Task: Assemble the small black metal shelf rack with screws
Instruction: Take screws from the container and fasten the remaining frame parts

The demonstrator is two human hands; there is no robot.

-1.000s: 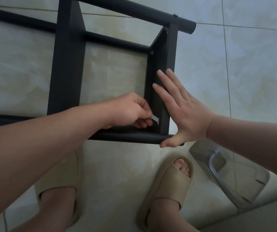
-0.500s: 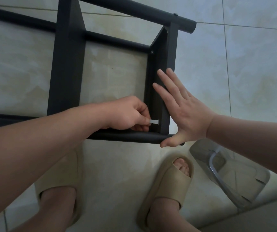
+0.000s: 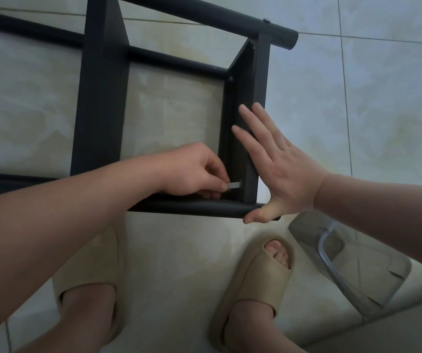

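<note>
View: we are looking down through the head camera at our own arms and feet over a pale tiled floor [image 3: 396, 110].
Rack: the black metal shelf rack [image 3: 100, 98] is lying on the floor just ahead of our feet. It is showing as a frame of round tubes crossed by flat panels.
Tubes: the far tube [image 3: 217, 17] is running across the top of the picture, and the near tube [image 3: 192, 207] is lying closest to our toes.
End panel: the end panel [image 3: 260, 80] is standing on edge at the right end of the frame, spanning from the far tube to the near tube.
Left hand: we are reaching our left hand [image 3: 194, 171] into the frame opening. Its fingers are curled, and thumb and forefinger are pinching a small silver tool [image 3: 235, 185].
Tool: it is pointing right into the inner corner of the end panel, just above the near tube. We cannot tell what kind of tool it is, nor see what its tip is meeting.
Right hand: we are holding our right hand [image 3: 278, 171] flat, fingers straight and slightly spread. The palm is pressing on the outer face of the end panel, and the thumb is reaching down over the end of the near tube.
Screws: one screw head [image 3: 230, 78] is showing on the panel's inner face near the far end.
Feet: we are wearing beige slippers, the left slipper [image 3: 87, 263] partly under our forearm and the right slipper [image 3: 258, 271] in plain sight.
Beside us: a clear plastic piece [image 3: 345, 263] is lying on the floor just right of the right slipper; we cannot tell what it is.
</note>
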